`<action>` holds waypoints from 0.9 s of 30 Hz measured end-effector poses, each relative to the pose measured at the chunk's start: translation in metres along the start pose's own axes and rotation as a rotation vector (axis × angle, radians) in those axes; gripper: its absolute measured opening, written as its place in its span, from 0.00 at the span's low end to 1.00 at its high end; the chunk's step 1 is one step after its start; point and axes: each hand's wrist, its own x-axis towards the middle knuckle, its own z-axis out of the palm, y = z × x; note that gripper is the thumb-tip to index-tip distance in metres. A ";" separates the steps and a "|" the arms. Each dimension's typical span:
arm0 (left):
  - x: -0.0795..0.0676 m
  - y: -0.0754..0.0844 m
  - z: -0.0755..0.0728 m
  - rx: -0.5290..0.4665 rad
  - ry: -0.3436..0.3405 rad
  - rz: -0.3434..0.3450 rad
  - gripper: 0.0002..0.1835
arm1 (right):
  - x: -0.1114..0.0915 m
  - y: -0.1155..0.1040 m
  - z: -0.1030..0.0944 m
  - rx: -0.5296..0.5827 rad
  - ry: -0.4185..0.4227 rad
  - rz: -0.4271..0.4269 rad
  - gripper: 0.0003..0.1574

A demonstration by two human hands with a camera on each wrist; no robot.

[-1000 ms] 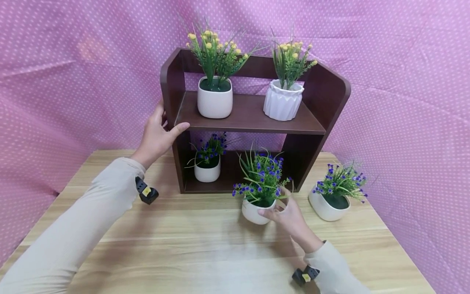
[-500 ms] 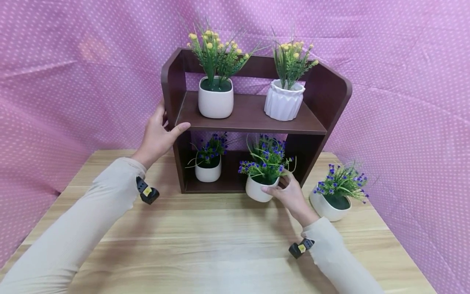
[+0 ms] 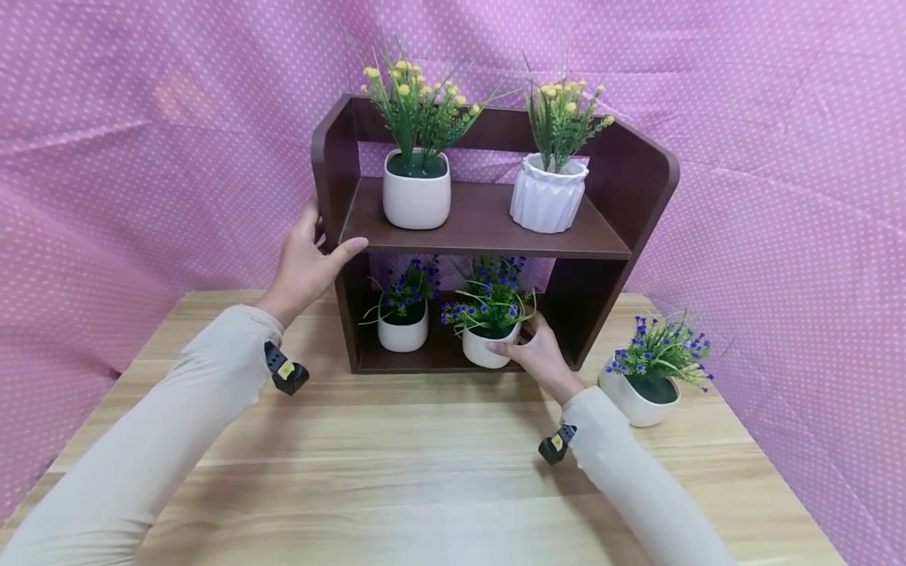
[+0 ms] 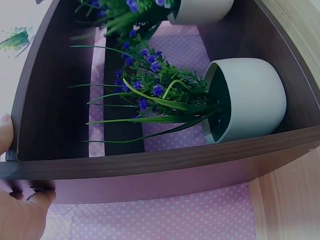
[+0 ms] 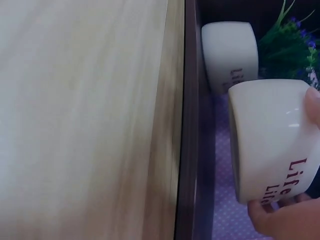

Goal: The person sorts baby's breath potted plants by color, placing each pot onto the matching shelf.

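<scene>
– Right hand, partly curled, grips the blue-flowered white "Life" pot, lower centre of the frame!
– Touching the bottom board? Hard to tell. Left hand, thumb in front, grips the dark-brown side panel, left of centre.

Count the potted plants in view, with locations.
5. Two yellow-flowered plants on the upper shelf: one left, one right. Blue-flowered: one on the lower shelf's left, one in the right hand at the lower opening, one on the table's right. No others visible.
</scene>
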 end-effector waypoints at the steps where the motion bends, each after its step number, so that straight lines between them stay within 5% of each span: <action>1: 0.000 0.000 0.000 0.001 0.002 0.002 0.42 | 0.004 0.001 0.001 -0.011 -0.002 -0.009 0.53; 12: 0.000 0.002 0.000 0.000 0.002 -0.019 0.41 | 0.037 0.008 0.006 -0.064 -0.110 -0.038 0.51; 27: -0.001 0.004 -0.001 -0.028 -0.008 -0.027 0.43 | 0.056 0.026 0.008 -0.039 -0.176 -0.019 0.57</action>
